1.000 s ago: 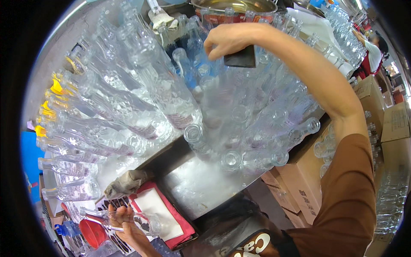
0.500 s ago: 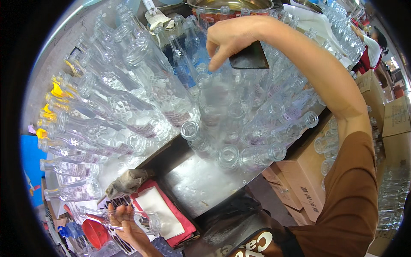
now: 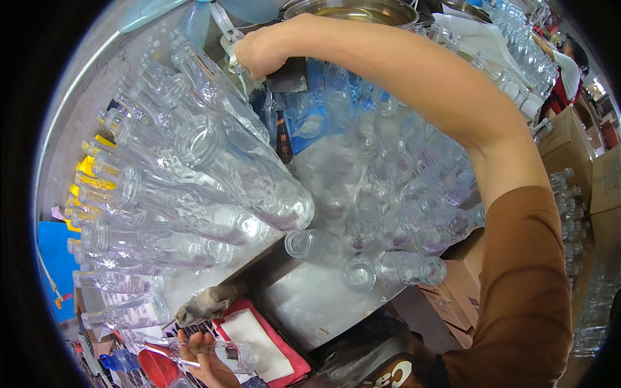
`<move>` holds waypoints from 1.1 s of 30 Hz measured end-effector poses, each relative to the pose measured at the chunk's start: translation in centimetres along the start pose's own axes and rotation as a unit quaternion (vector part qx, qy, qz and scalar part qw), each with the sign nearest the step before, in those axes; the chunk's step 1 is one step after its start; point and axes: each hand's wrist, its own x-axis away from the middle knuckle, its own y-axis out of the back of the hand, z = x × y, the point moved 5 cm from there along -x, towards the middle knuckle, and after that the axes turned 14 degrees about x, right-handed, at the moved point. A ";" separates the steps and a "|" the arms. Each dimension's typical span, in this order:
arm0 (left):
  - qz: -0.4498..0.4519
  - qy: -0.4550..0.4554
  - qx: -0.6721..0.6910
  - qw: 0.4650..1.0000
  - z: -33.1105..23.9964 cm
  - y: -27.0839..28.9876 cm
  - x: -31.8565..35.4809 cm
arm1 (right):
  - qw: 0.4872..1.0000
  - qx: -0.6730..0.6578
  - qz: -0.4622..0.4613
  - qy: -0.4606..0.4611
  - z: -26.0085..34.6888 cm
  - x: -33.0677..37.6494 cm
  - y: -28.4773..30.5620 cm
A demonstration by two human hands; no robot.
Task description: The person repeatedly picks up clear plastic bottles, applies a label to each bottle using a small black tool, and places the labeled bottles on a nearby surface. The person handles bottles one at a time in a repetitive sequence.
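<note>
The right arm (image 3: 388, 64) comes in from the right, bends at the elbow, and makes a big arch over the bottles; the right hand (image 3: 262, 53) is up by the far edge of the worktop (image 3: 304, 294), bent down at the wrist, with the back of it up; its fingers look curled, but I cannot tell how tightly, or whether they have hold of anything; a dark square thing (image 3: 288, 76) shows just under it.

The left hand (image 3: 206, 359) is low, near the worktop's near left corner; its palm is up and its fingers are bent around a clear bottle (image 3: 240, 357), which lies on its side with its neck to the left; a red cloth (image 3: 294, 368) with a white sheet (image 3: 259, 343) on it is just beside; a red funnel-like thing (image 3: 158, 367) is on the other side; many glass bottles (image 3: 252, 187) crowd the worktop's left and right edges.
</note>
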 end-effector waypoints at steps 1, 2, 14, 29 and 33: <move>-0.014 -0.005 -0.001 1.000 0.0 -0.4 0.1 | 0.998 0.044 0.032 0.004 -0.7 -2.7 -3.4; -0.024 -0.001 -0.010 1.000 0.0 0.0 0.2 | 0.994 0.086 0.061 0.014 -0.6 -4.8 -5.4; -0.026 0.027 -0.008 0.999 0.4 0.1 -0.5 | 0.976 0.061 0.209 -0.019 1.1 -4.0 -6.0; -0.016 0.015 -0.014 1.000 0.5 0.0 -0.5 | 0.974 -0.069 0.152 -0.151 1.5 -4.6 -7.0; -0.028 0.020 -0.007 0.999 0.4 0.2 -0.4 | 0.979 -0.096 0.090 -0.157 2.4 -1.8 -3.6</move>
